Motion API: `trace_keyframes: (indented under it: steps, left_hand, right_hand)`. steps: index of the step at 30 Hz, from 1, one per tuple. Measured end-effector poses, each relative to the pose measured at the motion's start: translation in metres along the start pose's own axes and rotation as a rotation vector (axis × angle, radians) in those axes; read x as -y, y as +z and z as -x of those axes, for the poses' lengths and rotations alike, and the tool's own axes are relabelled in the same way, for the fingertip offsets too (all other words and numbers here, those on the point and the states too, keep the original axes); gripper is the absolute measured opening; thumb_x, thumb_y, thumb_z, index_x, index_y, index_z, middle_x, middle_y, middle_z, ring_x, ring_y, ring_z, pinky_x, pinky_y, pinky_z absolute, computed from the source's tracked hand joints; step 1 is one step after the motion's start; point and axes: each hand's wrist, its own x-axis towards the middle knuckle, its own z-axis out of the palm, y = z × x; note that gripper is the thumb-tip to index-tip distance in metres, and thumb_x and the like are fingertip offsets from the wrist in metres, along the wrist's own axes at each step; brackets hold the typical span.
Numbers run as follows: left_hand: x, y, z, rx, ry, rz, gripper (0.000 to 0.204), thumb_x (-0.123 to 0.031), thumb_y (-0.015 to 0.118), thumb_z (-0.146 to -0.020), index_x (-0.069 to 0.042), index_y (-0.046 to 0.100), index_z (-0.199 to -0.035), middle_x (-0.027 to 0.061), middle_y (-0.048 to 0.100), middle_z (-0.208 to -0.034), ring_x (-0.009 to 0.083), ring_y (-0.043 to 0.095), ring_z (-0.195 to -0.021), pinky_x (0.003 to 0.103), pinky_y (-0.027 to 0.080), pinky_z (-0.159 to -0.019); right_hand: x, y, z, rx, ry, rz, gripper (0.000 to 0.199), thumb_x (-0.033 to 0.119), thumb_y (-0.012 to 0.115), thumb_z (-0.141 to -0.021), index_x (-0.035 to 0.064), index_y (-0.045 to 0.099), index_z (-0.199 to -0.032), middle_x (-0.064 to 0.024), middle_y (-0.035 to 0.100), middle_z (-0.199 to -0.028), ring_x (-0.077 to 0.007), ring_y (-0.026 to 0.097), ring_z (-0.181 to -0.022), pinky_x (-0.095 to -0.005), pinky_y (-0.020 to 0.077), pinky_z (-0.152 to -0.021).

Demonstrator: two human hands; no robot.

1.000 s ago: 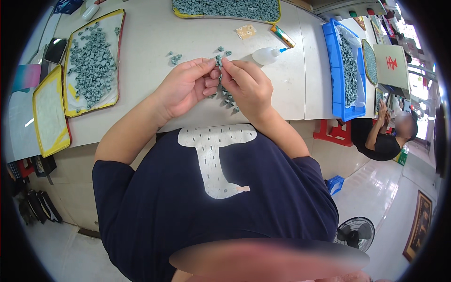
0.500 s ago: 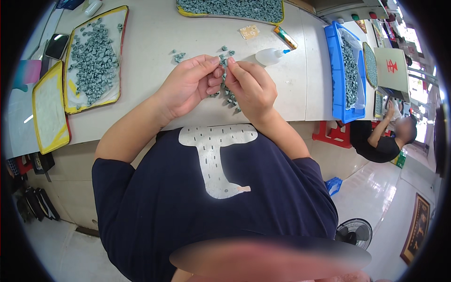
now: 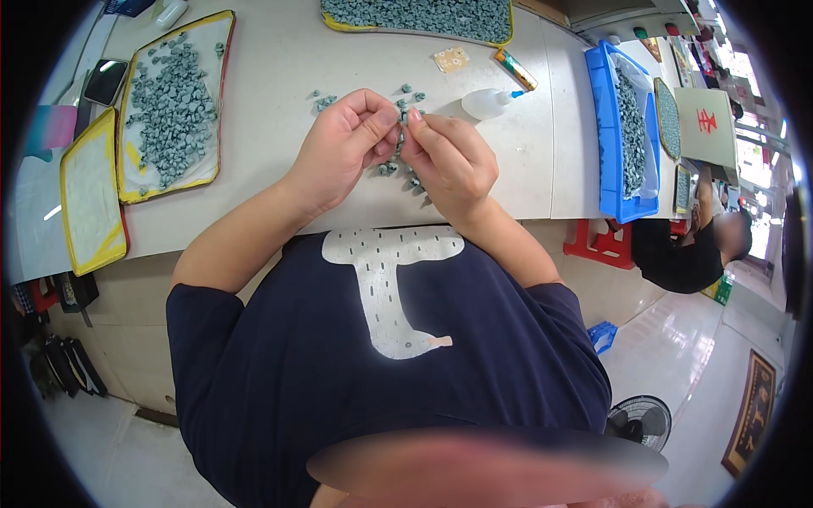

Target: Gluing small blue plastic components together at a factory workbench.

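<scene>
Head view: left hand [image 3: 345,142] and right hand [image 3: 456,157] almost together over worktop [image 3: 288,76], fingers closed, pinching a small grey-green piece [image 3: 403,118] between the fingertips. Loose pieces [image 3: 388,168] lie around them on the worktop; white bottle [image 3: 484,104] near right hand.

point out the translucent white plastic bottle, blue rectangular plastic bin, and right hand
Translucent white plastic bottle [image 3: 483,104]: head view, round body.
Blue rectangular plastic bin [image 3: 607,135]: head view, left wall.
Right hand [image 3: 460,158]: head view, middle of the hand.
</scene>
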Motion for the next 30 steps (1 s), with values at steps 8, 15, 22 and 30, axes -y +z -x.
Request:
trace_keyframes:
  steps: [8, 15, 22, 30]
  left_hand:
    - [-0.002, 0.019, 0.003, -0.053, 0.432, -0.472, 0.008, -0.009, 0.055, -0.095, -0.001, 0.052, -0.095, 0.0035, 0.058, -0.08, 0.0086, 0.052, -0.069, 0.022, 0.045, -0.063]
    - [0.003, 0.015, 0.0, -0.05, 0.847, -0.843, 0.006, 0.0, 0.06, -0.089, 0.0, 0.054, -0.091, 0.0084, 0.061, -0.081, 0.0131, 0.055, -0.067, 0.024, 0.046, -0.059]
    - [0.009, 0.019, -0.001, -0.031, 1.004, -0.893, 0.008, 0.003, 0.063, -0.085, 0.001, 0.056, -0.09, 0.0096, 0.062, -0.082, 0.0148, 0.055, -0.064, 0.024, 0.045, -0.055]
    - [0.008, 0.028, 0.0, -0.062, 0.901, -0.885, 0.007, -0.001, 0.063, -0.086, 0.0, 0.056, -0.088, 0.0093, 0.062, -0.082, 0.0161, 0.056, -0.064, 0.025, 0.046, -0.056]
  right_hand:
    - [-0.002, -0.003, 0.002, -0.062, 0.003, -0.133, 0.024, -0.012, 0.072, -0.068, -0.0036, 0.067, -0.091, -0.0109, 0.065, -0.081, -0.0181, 0.06, -0.062, -0.0243, 0.0489, -0.053]
    - [-0.003, -0.006, 0.002, -0.088, 0.023, -0.187, 0.029, -0.011, 0.071, -0.07, -0.0037, 0.067, -0.097, -0.0118, 0.066, -0.083, -0.0169, 0.062, -0.063, -0.0236, 0.0499, -0.054]
    - [-0.003, -0.008, 0.005, -0.14, 0.005, -0.222, 0.027, -0.01, 0.072, -0.068, -0.0035, 0.066, -0.094, -0.0113, 0.064, -0.08, -0.016, 0.06, -0.062, -0.0237, 0.0493, -0.052]
    - [-0.005, -0.017, 0.003, -0.106, 0.084, -0.224, 0.027, -0.012, 0.071, -0.068, -0.0032, 0.066, -0.093, -0.0105, 0.064, -0.078, -0.0155, 0.06, -0.061, -0.0234, 0.0491, -0.052]
